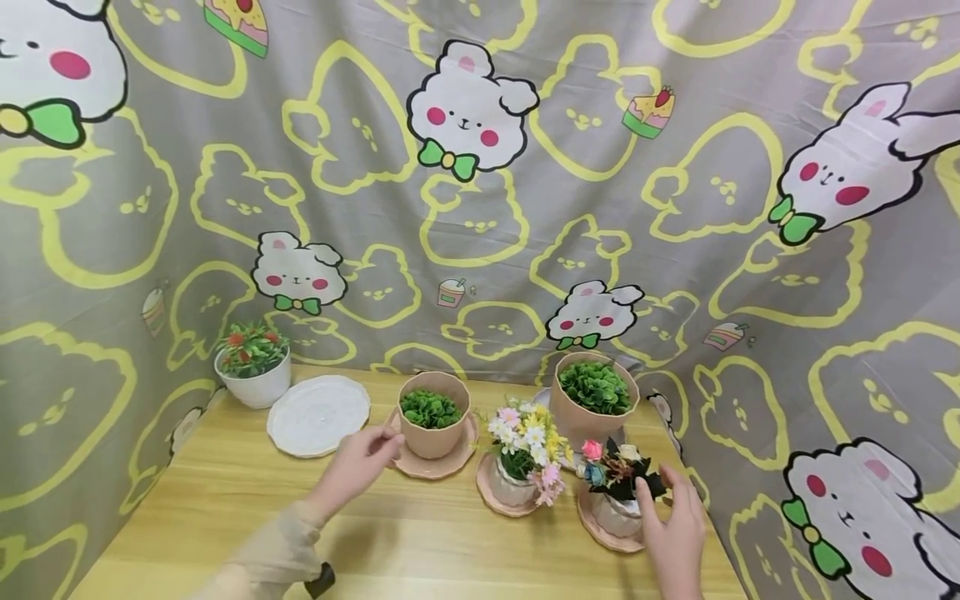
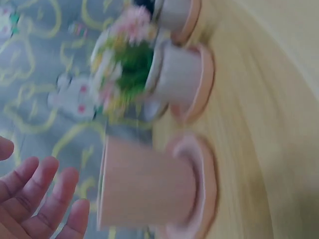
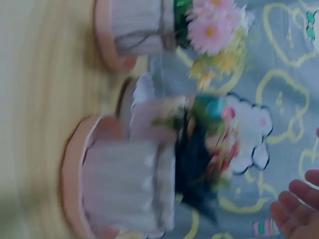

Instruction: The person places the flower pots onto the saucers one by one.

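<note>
Pink pot (image 1: 433, 425) with green plant: upright on pink saucer (image 1: 450, 463), mid-table. Left hand (image 1: 358, 465) just beside pot's left side, fingers straight and relaxed, holding nothing; contact with pot not determinable. Left wrist view: fingers (image 2: 47, 191) spread, apart from pot wall (image 2: 149, 184), view blurred.

Grey pot (image 1: 618, 512) with dark bouquet (image 1: 618, 471): upright on pink saucer (image 1: 600, 533), front right, near table edge. Right hand (image 1: 675, 533) just right of grey pot, fingers extended near bouquet, gripping nothing. Right wrist view: fingertips (image 3: 299, 204) apart from bouquet (image 3: 204, 149), blurred.

Between both pots: daisy pot (image 1: 517, 483) on own saucer. Behind it: tall pink pot (image 1: 592, 408) with green plant. Left rear: white plate (image 1: 318, 414), bare, beside white pot (image 1: 255, 383) with red flowers. Support: wooden table (image 1: 420, 542). Surround: grey cartoon-print cloth (image 1: 480, 208).
</note>
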Available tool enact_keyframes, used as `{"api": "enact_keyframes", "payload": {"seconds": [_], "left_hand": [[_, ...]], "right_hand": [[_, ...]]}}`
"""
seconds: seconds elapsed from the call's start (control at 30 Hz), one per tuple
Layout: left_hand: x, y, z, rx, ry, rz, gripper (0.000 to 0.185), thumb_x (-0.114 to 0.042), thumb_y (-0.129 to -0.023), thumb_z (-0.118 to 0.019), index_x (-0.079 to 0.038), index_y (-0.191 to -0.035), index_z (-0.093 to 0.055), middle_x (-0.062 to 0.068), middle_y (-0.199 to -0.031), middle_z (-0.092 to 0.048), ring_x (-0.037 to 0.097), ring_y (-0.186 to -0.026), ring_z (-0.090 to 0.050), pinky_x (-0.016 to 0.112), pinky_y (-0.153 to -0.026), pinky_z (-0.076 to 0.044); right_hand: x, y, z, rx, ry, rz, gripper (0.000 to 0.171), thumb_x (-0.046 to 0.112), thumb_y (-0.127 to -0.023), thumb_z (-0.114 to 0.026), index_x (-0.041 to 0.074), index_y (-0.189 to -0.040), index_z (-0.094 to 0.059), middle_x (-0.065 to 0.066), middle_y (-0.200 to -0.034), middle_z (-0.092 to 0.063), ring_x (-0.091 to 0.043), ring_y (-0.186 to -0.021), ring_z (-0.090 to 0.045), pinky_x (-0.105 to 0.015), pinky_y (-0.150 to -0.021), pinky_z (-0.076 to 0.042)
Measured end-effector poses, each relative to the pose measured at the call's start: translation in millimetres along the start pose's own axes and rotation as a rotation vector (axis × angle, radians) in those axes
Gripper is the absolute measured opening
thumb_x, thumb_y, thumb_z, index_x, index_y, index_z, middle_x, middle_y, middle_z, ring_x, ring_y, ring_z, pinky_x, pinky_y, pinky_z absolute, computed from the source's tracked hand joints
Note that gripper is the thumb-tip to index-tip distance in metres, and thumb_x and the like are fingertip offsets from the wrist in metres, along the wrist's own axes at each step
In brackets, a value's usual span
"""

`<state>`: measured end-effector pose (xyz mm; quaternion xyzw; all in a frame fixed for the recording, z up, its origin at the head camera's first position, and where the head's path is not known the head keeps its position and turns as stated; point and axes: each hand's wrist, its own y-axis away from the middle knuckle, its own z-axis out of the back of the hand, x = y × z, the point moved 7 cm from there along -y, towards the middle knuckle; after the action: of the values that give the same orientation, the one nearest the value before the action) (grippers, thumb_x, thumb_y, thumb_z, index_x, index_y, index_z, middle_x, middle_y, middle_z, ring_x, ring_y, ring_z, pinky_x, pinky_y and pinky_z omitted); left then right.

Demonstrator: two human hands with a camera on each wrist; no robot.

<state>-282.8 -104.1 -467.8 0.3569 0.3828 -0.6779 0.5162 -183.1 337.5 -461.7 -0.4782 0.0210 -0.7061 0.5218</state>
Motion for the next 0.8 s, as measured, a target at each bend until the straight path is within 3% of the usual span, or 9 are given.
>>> {"api": "enact_keyframes", "payload": {"seconds": [0.1,0.2,0.37,0.43,0.53,0.63,0.8], "left_hand": [[11.6,1.2,30.6,-0.093,-0.022,0.055,0.019,-0.022,-0.097,-0.059,-0.004,-0.095,-0.067,0.009,-0.082,-0.07,0.015,-0.07,-0.067,0.021,-0.064,-0.054],[20.1,4.0,62.4,-0.18,-0.034,0.092,0.024,-0.024,-0.099,-0.057,-0.001,-0.097,-0.066,0.013,-0.085,-0.071,0.012,-0.07,-0.067,0.022,-0.064,-0.055],[33.4,11.9,107.6,-0.295,-0.044,0.128,0.033,-0.029,-0.101,-0.053,0.002,-0.102,-0.064,0.016,-0.089,-0.072,0.003,-0.069,-0.066,0.022,-0.063,-0.056],[39.0,15.7,121.7,-0.332,-0.051,0.145,0.037,-0.032,-0.101,-0.051,0.002,-0.105,-0.064,0.01,-0.086,-0.072,-0.001,-0.068,-0.065,0.022,-0.062,-0.056],[47.8,20.3,139.6,-0.385,-0.041,0.174,0.041,-0.034,-0.101,-0.049,0.004,-0.108,-0.062,-0.006,-0.08,-0.07,-0.004,-0.068,-0.064,0.021,-0.062,-0.056],[56.6,23.8,153.9,-0.437,-0.016,0.197,0.041,-0.035,-0.101,-0.049,0.003,-0.109,-0.061,-0.02,-0.075,-0.064,-0.006,-0.068,-0.064,0.019,-0.063,-0.056],[70.3,27.5,171.4,-0.499,0.016,0.237,0.041,-0.035,-0.101,-0.049,0.003,-0.111,-0.059,-0.027,-0.072,-0.061,-0.007,-0.067,-0.063,0.014,-0.062,-0.054]], "right_hand": [[23,5,-1,-0.106,-0.075,0.154,0.034,0.003,-0.083,-0.072,-0.005,-0.115,-0.062,-0.018,-0.1,-0.063,-0.006,-0.094,-0.051,-0.013,-0.076,-0.041],[47,11,-10,-0.165,-0.17,0.278,0.032,-0.005,-0.079,-0.072,-0.005,-0.11,-0.065,-0.016,-0.092,-0.063,0.005,-0.089,-0.048,-0.008,-0.072,-0.041],[92,27,-34,-0.249,-0.368,0.498,0.025,-0.008,-0.077,-0.066,-0.01,-0.101,-0.067,-0.017,-0.086,-0.064,-0.01,-0.078,-0.055,-0.011,-0.067,-0.046],[110,34,-47,-0.256,-0.441,0.582,0.02,-0.008,-0.076,-0.063,-0.012,-0.096,-0.067,-0.018,-0.082,-0.064,-0.017,-0.072,-0.055,-0.012,-0.063,-0.047],[137,47,-72,-0.231,-0.517,0.684,0.017,-0.009,-0.075,-0.063,-0.012,-0.091,-0.066,-0.017,-0.078,-0.064,-0.017,-0.067,-0.055,-0.014,-0.059,-0.048],[165,59,-99,-0.142,-0.565,0.769,0.018,-0.01,-0.076,-0.062,-0.009,-0.094,-0.066,-0.014,-0.078,-0.064,-0.017,-0.066,-0.057,-0.014,-0.061,-0.05],[204,82,-142,0.009,-0.586,0.881,0.018,-0.004,-0.084,-0.06,-0.004,-0.101,-0.067,-0.008,-0.081,-0.066,-0.013,-0.07,-0.06,-0.012,-0.068,-0.052]]}}
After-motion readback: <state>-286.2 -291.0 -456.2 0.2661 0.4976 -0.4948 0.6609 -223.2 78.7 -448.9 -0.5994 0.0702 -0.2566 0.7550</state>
